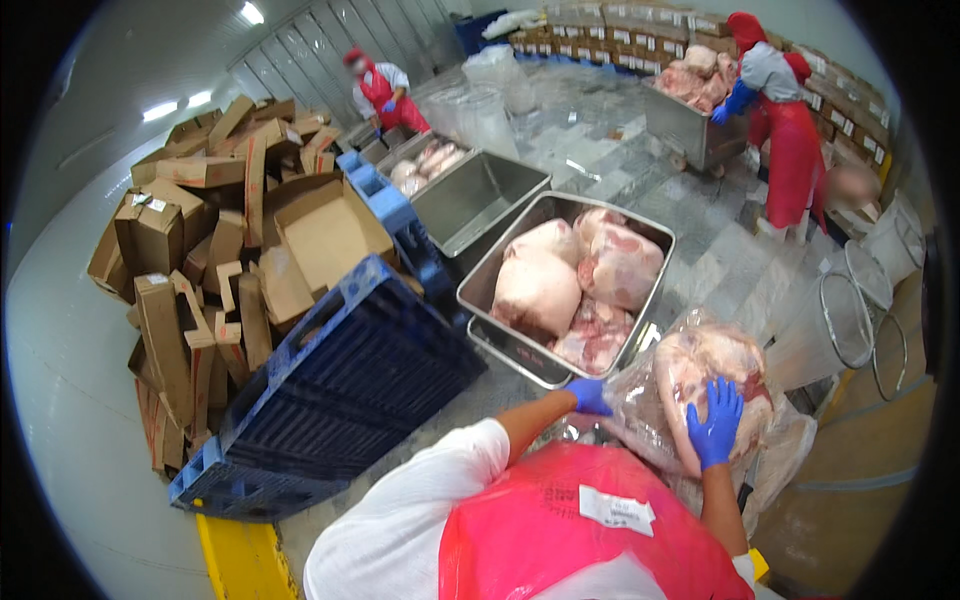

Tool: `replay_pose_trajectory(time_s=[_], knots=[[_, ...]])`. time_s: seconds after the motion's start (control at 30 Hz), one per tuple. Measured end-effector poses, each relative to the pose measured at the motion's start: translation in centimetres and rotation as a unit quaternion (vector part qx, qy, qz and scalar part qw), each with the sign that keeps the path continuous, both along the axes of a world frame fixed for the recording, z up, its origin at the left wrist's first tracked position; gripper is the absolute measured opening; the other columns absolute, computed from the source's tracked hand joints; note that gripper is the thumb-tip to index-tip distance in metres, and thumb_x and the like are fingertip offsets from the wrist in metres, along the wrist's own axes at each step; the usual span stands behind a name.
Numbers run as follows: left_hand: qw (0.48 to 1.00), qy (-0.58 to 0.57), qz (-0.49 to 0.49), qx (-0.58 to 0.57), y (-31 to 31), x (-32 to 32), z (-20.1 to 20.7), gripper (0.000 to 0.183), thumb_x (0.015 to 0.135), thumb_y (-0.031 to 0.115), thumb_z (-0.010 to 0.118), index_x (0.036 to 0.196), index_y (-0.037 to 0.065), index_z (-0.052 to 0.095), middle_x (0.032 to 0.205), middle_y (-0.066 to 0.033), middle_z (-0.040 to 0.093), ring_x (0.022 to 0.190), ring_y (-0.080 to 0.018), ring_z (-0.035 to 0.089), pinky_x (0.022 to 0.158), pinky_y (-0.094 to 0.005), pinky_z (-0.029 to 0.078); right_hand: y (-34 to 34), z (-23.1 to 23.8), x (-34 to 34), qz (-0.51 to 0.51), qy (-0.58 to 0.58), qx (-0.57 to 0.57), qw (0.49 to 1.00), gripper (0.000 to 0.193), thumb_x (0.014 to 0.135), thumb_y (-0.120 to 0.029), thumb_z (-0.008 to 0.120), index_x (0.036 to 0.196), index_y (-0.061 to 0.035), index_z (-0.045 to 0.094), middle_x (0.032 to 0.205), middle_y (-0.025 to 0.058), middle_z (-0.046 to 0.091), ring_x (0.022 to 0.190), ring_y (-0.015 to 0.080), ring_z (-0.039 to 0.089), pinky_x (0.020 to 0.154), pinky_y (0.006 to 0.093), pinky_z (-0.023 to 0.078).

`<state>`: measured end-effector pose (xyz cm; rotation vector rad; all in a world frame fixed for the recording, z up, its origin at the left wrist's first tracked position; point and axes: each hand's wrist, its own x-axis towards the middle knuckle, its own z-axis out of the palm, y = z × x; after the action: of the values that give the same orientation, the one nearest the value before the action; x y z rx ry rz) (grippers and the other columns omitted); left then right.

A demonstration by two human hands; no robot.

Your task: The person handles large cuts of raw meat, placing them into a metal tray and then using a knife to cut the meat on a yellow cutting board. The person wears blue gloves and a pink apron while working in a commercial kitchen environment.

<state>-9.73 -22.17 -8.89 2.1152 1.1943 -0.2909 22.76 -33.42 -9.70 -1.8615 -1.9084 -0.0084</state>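
The right hand (716, 422), in a blue glove, lies flat with spread fingers on top of a large cut of raw meat in a clear plastic bag (690, 385). The left hand (590, 396), also gloved, closes on the bag's left edge.

The bagged meat sits just beside the near right corner of the steel tub (500, 270), which already holds several pale cuts. To handle it well, I judge both hands should hold the meat under the film, because loose plastic can slip.

The tub rim is a hard edge close to the left hand. Left of the tub lies a blue plastic pallet (340, 400) and flattened cardboard boxes (210, 250), so open floor remains mostly behind the tub.
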Motion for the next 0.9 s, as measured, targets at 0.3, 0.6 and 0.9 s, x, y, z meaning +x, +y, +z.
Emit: replay_pose_trajectory(time_s=[0.3, 0.6, 0.9], knots=[[0.999, -0.022, 0.008, -0.025, 3.0, 0.1, -4.6, 0.069, 0.077, 0.063, 0.069, 0.105, -0.001, 0.075, 0.107, -0.0284, 0.072, 0.098, -0.0410, 0.071, 0.090, -0.0453, 0.055, 0.8, -0.1, -1.3, 0.043, 0.045, 0.058, 0.996, 0.064, 0.086, -0.038, 0.071, 0.141, -0.0106, 0.055, 0.147, 0.0200, 0.050, 0.139, 0.0402, 0.042, 0.118, 0.0557, 0.027], [0.902, -0.243, 0.089, -0.346, 2.5, 3.4, 3.2, 0.049, 0.103, 0.036, 0.050, 0.139, 0.003, 0.053, 0.137, -0.0155, 0.061, 0.118, -0.0283, 0.065, 0.101, -0.0432, 0.053, 1.9, 4.4, -10.1, 0.304, 0.182, -0.011, 0.935, 0.094, 0.074, -0.043, 0.084, 0.152, -0.0112, 0.041, 0.152, 0.0246, 0.042, 0.122, 0.0426, 0.057, 0.104, 0.0489, 0.047], [0.731, -0.345, 0.285, -0.515, 0.5, 3.4, 3.2, 0.065, 0.105, 0.058, 0.042, 0.140, 0.005, 0.053, 0.136, -0.0146, 0.061, 0.120, -0.0283, 0.062, 0.108, -0.0464, 0.046, 2.2, 2.0, -11.9, 0.210, 0.325, -0.093, 0.918, 0.096, 0.077, -0.033, 0.083, 0.154, -0.0038, 0.033, 0.136, 0.0263, 0.055, 0.124, 0.0427, 0.057, 0.106, 0.0467, 0.046]])
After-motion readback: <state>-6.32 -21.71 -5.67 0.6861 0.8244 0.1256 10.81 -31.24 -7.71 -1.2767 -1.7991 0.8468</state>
